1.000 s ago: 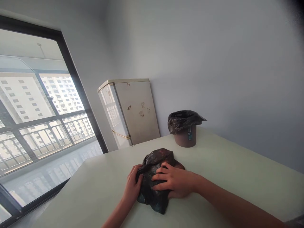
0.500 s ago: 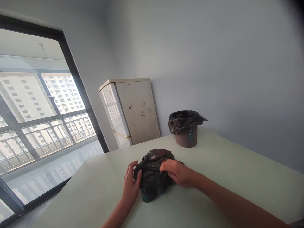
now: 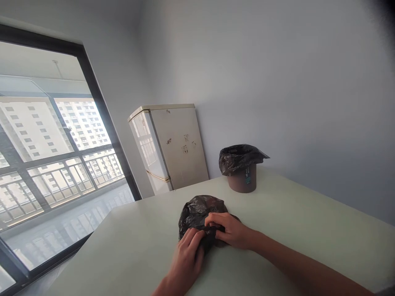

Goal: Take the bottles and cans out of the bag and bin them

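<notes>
A filled black plastic bag [image 3: 199, 209], crumpled and rounded, lies on the pale green table [image 3: 132, 242] in front of me. My left hand [image 3: 189, 253] has its fingers curled over the near side of the bag, gripping the gathered plastic. On the bag's right side, my right hand [image 3: 230, 230] pinches a fold of the plastic between thumb and fingers. Both hands are close together on the near part of the bag. What the bag contains is hidden.
A brown bin [image 3: 242, 181] lined with a black bag stands at the far side of the table, near the wall. Beyond the table edge is a white refrigerator [image 3: 182, 144]. A dark-framed glass door [image 3: 86, 82] is on the left.
My left hand has moved right and toward me, from the bag's left side to its near side. The bag's near part is now gathered inward. My right hand has hardly moved.
</notes>
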A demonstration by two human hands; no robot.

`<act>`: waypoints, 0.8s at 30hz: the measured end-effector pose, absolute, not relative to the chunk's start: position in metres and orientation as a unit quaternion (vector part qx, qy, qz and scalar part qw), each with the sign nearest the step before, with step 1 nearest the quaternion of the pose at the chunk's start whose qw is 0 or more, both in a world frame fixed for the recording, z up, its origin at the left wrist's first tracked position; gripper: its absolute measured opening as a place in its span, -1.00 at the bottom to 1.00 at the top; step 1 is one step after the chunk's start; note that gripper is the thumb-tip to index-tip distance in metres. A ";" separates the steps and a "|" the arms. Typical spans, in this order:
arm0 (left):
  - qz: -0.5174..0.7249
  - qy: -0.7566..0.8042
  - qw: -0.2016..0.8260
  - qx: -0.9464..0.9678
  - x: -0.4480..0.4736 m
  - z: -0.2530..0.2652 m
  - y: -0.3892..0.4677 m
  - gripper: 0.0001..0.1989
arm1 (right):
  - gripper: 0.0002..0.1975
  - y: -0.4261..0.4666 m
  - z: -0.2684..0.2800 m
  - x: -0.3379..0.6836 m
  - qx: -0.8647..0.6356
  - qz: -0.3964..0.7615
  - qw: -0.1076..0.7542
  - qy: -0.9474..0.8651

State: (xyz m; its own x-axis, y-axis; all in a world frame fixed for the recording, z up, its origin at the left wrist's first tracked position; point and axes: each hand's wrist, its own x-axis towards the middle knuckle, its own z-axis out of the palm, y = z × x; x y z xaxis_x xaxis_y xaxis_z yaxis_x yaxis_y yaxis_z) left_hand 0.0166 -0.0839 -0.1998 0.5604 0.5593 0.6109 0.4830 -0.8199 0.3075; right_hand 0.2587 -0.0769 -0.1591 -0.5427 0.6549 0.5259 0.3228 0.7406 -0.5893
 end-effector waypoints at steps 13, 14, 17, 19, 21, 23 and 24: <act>0.490 0.354 0.059 0.795 -0.001 -0.179 -0.080 -0.76 | -0.74 -0.068 -0.152 0.276 -0.269 0.155 0.416 -0.855; 0.502 0.362 0.056 0.783 -0.002 -0.178 -0.079 -0.77 | -0.77 -0.067 -0.151 0.278 -0.284 0.174 0.413 -0.848; 0.520 0.396 0.061 0.754 -0.006 -0.178 -0.076 -0.80 | -0.78 -0.065 -0.152 0.283 -0.302 0.225 0.366 -0.851; 0.514 0.420 0.079 0.743 -0.008 -0.180 -0.075 -0.80 | -0.60 -0.064 -0.154 0.282 -0.273 0.220 0.335 -0.875; 0.506 0.430 0.093 0.742 -0.009 -0.182 -0.075 -0.78 | -0.73 -0.064 -0.157 0.279 -0.239 0.188 0.326 -0.895; 0.508 0.423 0.087 0.745 -0.009 -0.182 -0.076 -0.79 | -0.83 -0.065 -0.158 0.276 -0.217 0.181 0.335 -0.899; 0.512 0.419 0.079 0.745 -0.009 -0.181 -0.076 -0.80 | -0.82 -0.066 -0.158 0.275 -0.215 0.192 0.346 -0.893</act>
State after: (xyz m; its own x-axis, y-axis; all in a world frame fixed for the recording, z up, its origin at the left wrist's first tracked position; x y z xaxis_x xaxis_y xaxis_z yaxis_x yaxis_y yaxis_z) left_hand -0.0088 -0.0760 -0.1810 0.1239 0.7058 0.6975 0.5446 -0.6360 0.5468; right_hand 0.2749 -0.0658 -0.1577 -0.6687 0.5170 0.5343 0.2511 0.8335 -0.4922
